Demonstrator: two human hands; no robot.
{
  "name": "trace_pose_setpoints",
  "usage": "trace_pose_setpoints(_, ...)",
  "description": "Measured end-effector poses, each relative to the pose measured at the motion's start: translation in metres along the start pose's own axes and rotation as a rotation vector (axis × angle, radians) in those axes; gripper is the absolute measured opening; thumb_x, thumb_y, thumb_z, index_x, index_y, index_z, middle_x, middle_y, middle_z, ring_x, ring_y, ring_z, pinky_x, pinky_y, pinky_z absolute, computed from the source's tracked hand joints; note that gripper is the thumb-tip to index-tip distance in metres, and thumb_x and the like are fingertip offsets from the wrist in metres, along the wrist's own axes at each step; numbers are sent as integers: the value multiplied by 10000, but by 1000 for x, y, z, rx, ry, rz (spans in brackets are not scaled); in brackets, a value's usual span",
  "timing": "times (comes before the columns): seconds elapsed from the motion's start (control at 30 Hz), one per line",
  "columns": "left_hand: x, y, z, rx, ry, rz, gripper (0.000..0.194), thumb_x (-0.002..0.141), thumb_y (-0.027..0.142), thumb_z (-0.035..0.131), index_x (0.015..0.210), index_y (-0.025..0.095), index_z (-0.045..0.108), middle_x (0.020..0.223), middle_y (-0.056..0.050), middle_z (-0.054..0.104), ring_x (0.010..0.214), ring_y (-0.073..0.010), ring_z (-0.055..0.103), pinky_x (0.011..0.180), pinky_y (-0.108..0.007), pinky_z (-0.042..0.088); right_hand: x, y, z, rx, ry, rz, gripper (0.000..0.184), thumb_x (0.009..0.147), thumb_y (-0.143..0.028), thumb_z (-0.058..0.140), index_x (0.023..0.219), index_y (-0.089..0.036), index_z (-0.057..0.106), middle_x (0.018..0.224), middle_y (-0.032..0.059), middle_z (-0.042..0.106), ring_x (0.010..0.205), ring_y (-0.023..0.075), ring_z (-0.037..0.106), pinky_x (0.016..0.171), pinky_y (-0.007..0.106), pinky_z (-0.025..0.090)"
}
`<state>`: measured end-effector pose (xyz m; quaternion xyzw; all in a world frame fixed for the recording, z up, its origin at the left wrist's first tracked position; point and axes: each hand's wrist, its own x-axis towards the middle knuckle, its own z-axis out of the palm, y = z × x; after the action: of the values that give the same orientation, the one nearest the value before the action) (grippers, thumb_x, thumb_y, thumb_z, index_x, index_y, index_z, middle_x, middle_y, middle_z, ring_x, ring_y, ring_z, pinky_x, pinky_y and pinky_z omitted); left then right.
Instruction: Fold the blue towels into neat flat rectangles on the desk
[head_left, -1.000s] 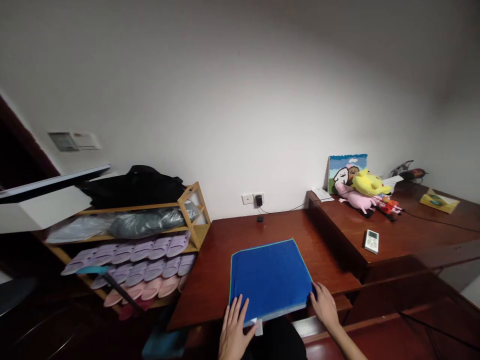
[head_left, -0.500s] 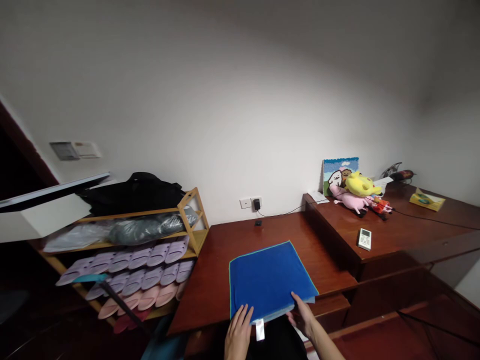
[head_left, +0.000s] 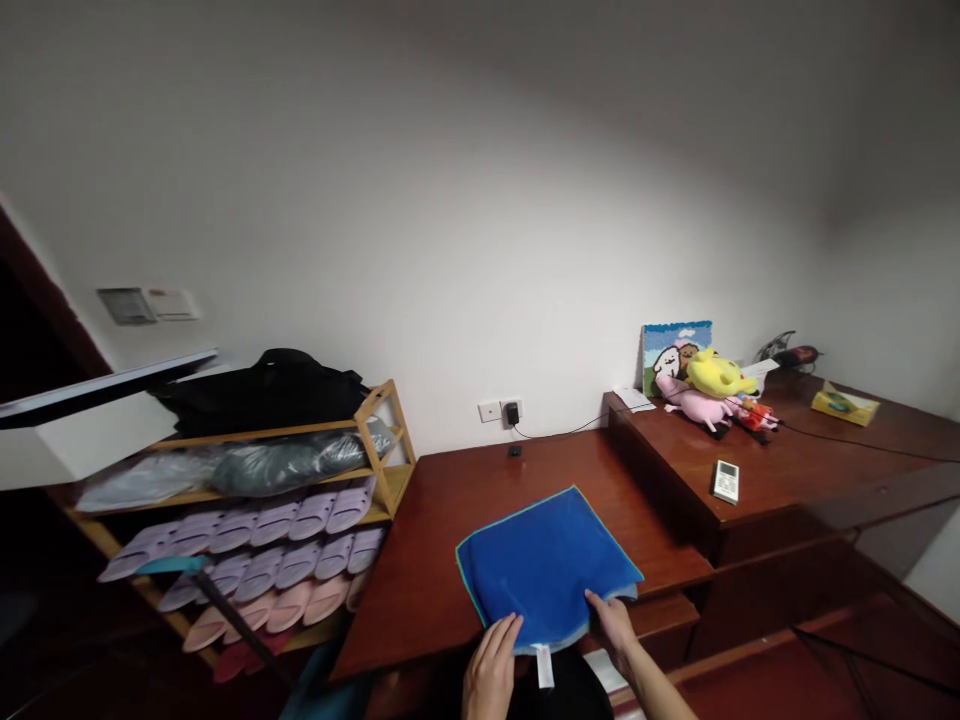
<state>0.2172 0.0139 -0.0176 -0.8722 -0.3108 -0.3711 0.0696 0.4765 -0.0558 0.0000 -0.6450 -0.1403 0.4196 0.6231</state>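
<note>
A blue cloth [head_left: 547, 565] with a light green edge lies folded on the lower desk, its near side hanging at the front edge. A white label [head_left: 544, 665] hangs from that near side. At the near left corner my left hand [head_left: 491, 665] has its fingers close together over the cloth; its thumb is hidden. Farther right, my right hand [head_left: 616, 630] pinches the near edge, thumb on top and the other fingers mostly hidden underneath. Between the two hands the edge bows toward me, and a paler grey-blue underside shows.
Left stands a wooden rack [head_left: 390, 490] with rows of purple slippers [head_left: 274, 520] and a black bag [head_left: 274, 390]. The raised desk section at right [head_left: 795, 470] bears a remote control [head_left: 726, 481], plush toys [head_left: 720, 375] and a tissue pack [head_left: 845, 402]. A plugged-in adapter [head_left: 513, 412] trails a cable.
Both hands have shifted slightly right along the cloth's near side. The cloth's near left corner has been drawn inward, and its near edge now bows more.
</note>
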Motion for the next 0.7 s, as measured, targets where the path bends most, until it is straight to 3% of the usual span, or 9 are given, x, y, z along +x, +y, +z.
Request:
trace_pose_setpoints(0.17,29,28,-10,-70,29,11,534,917,69,405,1341,277,653,1227,-16,761,1125,-164,721,949,-287,624,-11,-13,-2,-277,28,-260,534,622,-745,698,718,-226,615,775,100,727,883,334,701,766,345,530)
trace_pose_setpoints(0.27,50,54,-17,-133,13,6,463,941,90,423,1296,250,672,1167,-42,775,1062,-185,740,924,-317,636,-31,-9,-10,-487,-56,-441,532,744,-746,569,809,-225,653,853,127,751,867,317,706,818,358,518)
trace_pose_setpoints(0.33,63,73,-19,-182,11,10,428,946,93,432,1258,237,687,1125,-54,782,1019,-197,748,902,-332,643,-45,0,-18,-557,-142,-491,510,784,-709,551,828,-218,679,884,129,755,885,310,706,842,356,517)
trace_pose_setpoints(0.43,74,100,-18,-266,11,20,426,931,75,438,1232,230,697,1085,-62,787,995,-203,749,892,-335,642,-57,16,-29,-621,-204,-501,439,764,-636,607,849,-216,702,919,113,755,920,298,700,855,337,518)
trace_pose_setpoints(0.53,75,119,-17,-332,17,27,426,902,67,467,1208,239,708,1045,-54,793,960,-202,754,872,-323,644,-61,32,-41,-697,-211,-466,371,642,-534,714,832,-217,687,859,89,742,838,274,683,806,320,518)
trace_pose_setpoints(0.63,71,131,-17,-388,-12,46,399,862,78,528,1152,265,728,968,-24,801,873,-192,761,833,-299,648,-63,37,-53,-727,-142,-407,349,548,-481,755,762,-227,647,776,67,719,777,258,667,765,309,519)
trace_pose_setpoints(0.7,68,139,-16,-433,-25,62,379,843,91,562,1126,276,735,949,-8,807,846,-184,764,827,-282,647,-67,33,-63,-687,-61,-390,346,566,-518,730,740,-234,637,746,65,708,763,260,668,753,312,526)
